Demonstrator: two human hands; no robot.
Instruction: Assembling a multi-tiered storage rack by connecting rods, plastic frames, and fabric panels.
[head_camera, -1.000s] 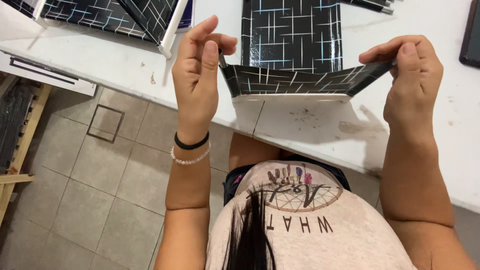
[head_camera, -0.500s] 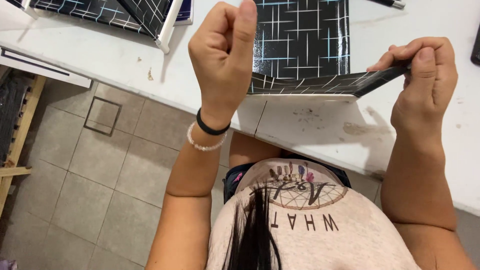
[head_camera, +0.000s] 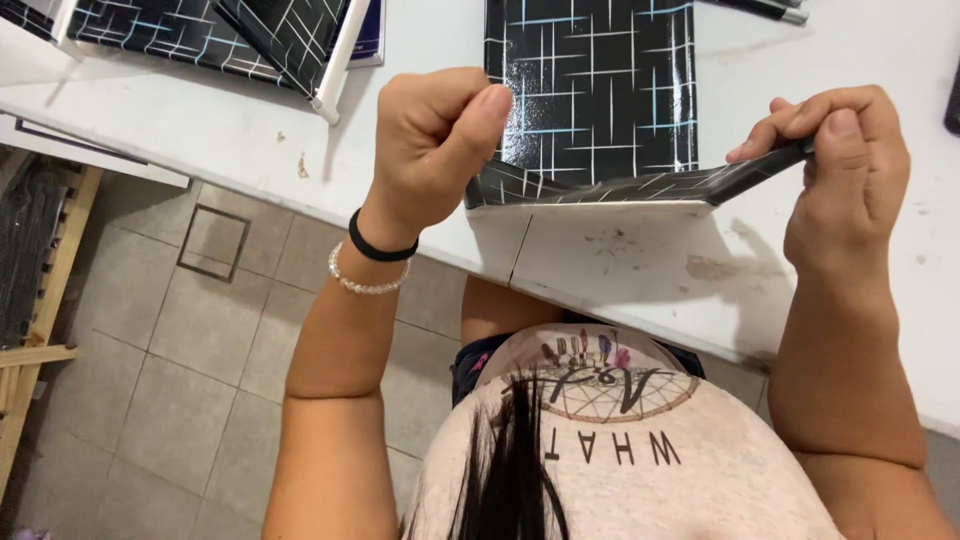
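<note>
A glossy black sheet with a white and blue line grid (head_camera: 590, 90) lies on the white table (head_camera: 640, 270), stuck over a flat white panel. Its near edge is lifted and folded toward me as a dark strip (head_camera: 620, 186). My left hand (head_camera: 435, 150) is closed in a fist, pinching the strip's left corner. My right hand (head_camera: 840, 175) pinches the strip's right corner between thumb and fingers. A black band and a bead bracelet circle my left wrist.
Other panels covered in the same black grid sheet (head_camera: 200, 35) lie at the table's far left, one with a white edge (head_camera: 335, 60). A dark pen-like object (head_camera: 770, 10) rests at the far edge. Grey floor tiles and a wooden frame (head_camera: 40, 300) are on the left.
My left hand has closed from raised fingers into a fist on the strip's left corner. The folded edge has been pulled flatter and tighter between both hands.
</note>
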